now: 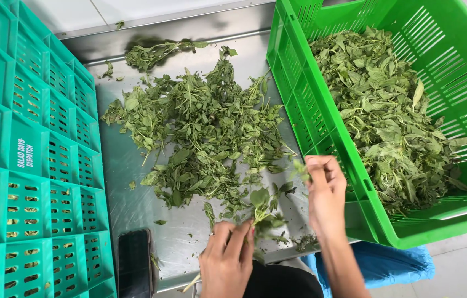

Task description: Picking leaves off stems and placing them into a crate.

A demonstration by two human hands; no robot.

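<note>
Left hand (pixel 227 259) fingers pinch a leafy sprig (pixel 263 207); right hand (pixel 326 193) fingers nip a leaf (pixel 299 168) just above. Light, floppy, bruises easily, so I'd grip the stem.

Bright, even overhead light, soft glare on the steel table (pixel 134 204), slightly blurred hands.
</note>
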